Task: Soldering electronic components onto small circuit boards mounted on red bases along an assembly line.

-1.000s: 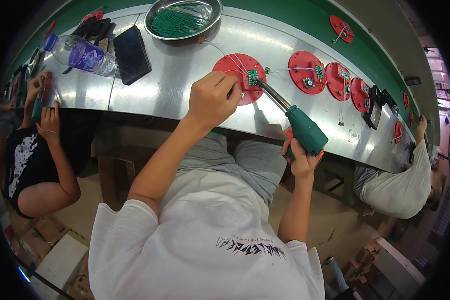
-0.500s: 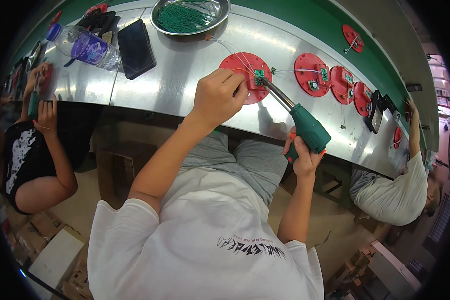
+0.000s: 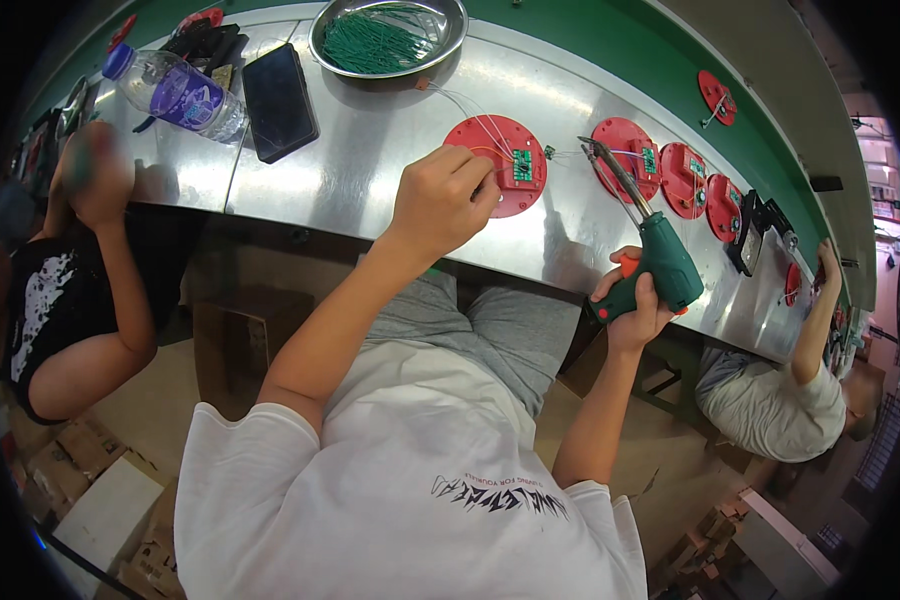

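R hand (image 3: 635, 300) has its fingers clamped round the handle of a dark green plastic soldering gun (image 3: 672, 262) w/ orange bits. Its thin metal tip (image 3: 586, 143) points up & left, by a red round plastic disc (image 3: 625, 133); can't tell if they touch. L hand (image 3: 440, 200) is at the left side of another red round disc (image 3: 530, 202), fingers bent & close together; can't tell if they pinch the thin orange wire (image 3: 492, 151). That wire runs to a small green circuit board (image 3: 522, 166) on this disc. Both discs lie on the shiny silver metal worktop (image 3: 370, 160), nr a round steel bowl (image 3: 457, 50) w/ thin green wires (image 3: 375, 40).
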A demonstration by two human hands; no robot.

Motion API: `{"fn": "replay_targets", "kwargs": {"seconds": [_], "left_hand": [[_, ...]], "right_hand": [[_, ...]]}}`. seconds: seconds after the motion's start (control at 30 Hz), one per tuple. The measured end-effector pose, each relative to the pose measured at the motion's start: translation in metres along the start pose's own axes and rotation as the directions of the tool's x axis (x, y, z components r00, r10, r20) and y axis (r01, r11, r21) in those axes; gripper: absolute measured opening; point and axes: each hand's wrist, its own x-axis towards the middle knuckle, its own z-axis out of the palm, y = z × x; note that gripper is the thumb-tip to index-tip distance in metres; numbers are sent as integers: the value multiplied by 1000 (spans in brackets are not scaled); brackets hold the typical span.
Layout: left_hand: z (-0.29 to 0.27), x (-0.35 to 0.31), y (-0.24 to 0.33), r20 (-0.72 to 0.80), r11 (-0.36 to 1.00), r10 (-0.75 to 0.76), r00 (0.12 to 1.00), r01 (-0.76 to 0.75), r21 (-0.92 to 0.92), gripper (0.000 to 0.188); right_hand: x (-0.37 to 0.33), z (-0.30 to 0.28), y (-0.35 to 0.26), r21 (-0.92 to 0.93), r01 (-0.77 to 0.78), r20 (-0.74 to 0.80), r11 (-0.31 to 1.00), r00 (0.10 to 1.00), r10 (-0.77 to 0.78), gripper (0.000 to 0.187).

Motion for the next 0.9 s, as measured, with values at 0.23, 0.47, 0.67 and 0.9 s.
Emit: {"fn": "replay_targets", "kwargs": {"seconds": [0.23, 0.47, 0.67, 0.9], "left_hand": [[-3, 7, 0, -3, 1000, 9, 1000, -9, -2, 9], [-6, -3, -8, -1, 998, 59, 998, -59, -14, 14], [-3, -1, 4, -1, 999, 9, 1000, -9, 32, 15], [-4, 0, 2, -20, 998, -2, 1000, 3, 58, 13]], "right_hand": [[15, 3, 21, 143, -55, -78, 988, 995, 66, 38], [7, -28, 46, 455, -214, -129, 864, 944, 302, 47], [5, -27, 34, 232, -182, -204, 955, 951, 231, 50], [11, -1, 22, 176, -145, -215, 974, 960, 181, 44]]}}
